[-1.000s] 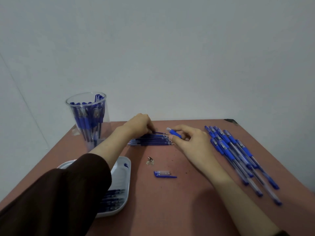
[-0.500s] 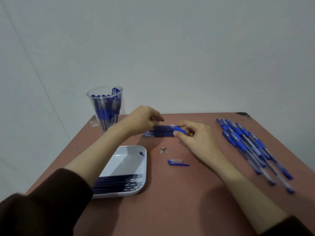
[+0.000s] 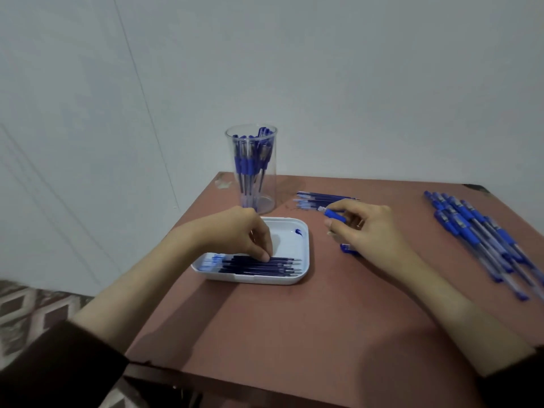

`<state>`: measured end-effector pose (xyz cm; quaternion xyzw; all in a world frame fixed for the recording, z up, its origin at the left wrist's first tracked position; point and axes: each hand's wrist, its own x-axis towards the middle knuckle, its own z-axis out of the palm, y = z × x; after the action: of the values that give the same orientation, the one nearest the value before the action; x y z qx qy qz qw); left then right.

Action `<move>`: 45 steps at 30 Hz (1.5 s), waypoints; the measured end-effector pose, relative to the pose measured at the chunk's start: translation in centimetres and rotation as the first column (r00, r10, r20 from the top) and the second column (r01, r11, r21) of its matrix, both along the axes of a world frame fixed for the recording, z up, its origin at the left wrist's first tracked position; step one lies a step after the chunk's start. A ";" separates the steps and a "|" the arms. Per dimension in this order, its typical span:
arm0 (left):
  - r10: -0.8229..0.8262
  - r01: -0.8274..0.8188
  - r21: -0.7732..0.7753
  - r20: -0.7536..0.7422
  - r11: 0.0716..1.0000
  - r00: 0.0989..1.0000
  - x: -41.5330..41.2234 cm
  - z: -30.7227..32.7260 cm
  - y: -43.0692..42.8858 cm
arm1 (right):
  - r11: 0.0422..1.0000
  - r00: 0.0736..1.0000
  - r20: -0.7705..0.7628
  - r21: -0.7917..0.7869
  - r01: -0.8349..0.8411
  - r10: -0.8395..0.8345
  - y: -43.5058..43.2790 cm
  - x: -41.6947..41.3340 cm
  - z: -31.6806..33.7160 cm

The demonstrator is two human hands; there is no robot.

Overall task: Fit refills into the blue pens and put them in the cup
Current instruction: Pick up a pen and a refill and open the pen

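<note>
Two hands busy: left hand (image 3: 244, 231) pinches a refill (image 3: 282, 260) in the white tray (image 3: 304, 245), right hand (image 3: 362, 228) at its 3 o'clock pinches a blue pen (image 3: 334, 214); the cup (image 3: 251, 172) sits at 12 o'clock on the bench (image 3: 294, 334).

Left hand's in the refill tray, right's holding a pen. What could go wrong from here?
The refills lie packed together in the tray; the left hand pinching there may lift several or scatter them.
A blue ink smear in the tray suggests leakage; fingers could get stained.
A cap lies partly under the right hand, which holds the pen; it could get knocked away.
</note>
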<state>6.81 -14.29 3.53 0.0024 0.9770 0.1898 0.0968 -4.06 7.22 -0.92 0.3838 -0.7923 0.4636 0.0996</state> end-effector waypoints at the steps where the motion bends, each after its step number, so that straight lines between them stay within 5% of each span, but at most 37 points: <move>1: 0.007 -0.007 0.016 0.005 1.000 1.000 0.1 0.0 0.0 | 1.000 1.000 0.002 0.004 0.003 -0.003 0.0 0.0 0.0; 12: -0.017 0.023 -0.047 0.114 0.999 0.993 -0.6 0.3 0.3 | 1.000 0.999 0.045 0.020 -0.003 0.002 0.2 -0.1 0.1; 15: 0.006 -0.008 0.015 0.127 1.000 0.992 -0.7 1.0 0.1 | 1.000 0.999 0.038 0.023 -0.002 0.001 0.3 0.2 0.6; 18: 0.048 -0.038 0.215 -0.044 0.976 0.998 -0.9 2.1 0.1 | 0.999 0.999 0.022 -0.001 0.033 -0.033 0.6 0.0 0.8; 20: 0.153 -0.035 0.497 -0.198 0.867 0.968 -1.2 2.7 1.2 | 0.996 0.996 0.046 -0.037 0.079 -0.077 0.8 -0.6 0.6; 23: 0.366 0.026 0.829 -0.275 0.559 0.889 -2.6 2.5 3.9 | 0.987 0.985 0.123 -0.095 0.133 -0.121 1.1 -1.4 0.6; 29: 0.669 0.133 0.984 -0.179 0.119 0.721 -6.9 -0.3 8.6 | 0.973 0.966 0.139 -0.049 0.227 -0.218 1.5 -2.4 0.7; 32: 0.696 0.161 0.986 -0.151 0.052 0.702 -8.1 -1.1 9.5 | 0.965 0.956 0.149 -0.020 0.260 -0.254 1.8 -2.8 0.8; 45: 0.657 0.257 0.965 -0.226 0.050 0.719 -8.6 -1.2 9.5 | 0.976 0.967 0.137 0.009 0.216 -0.215 2.2 -2.4 1.3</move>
<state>-1.81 -4.76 2.30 -0.0217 0.5307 0.7915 -0.3023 -6.50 9.40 0.40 0.2626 -0.8329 0.4776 0.0959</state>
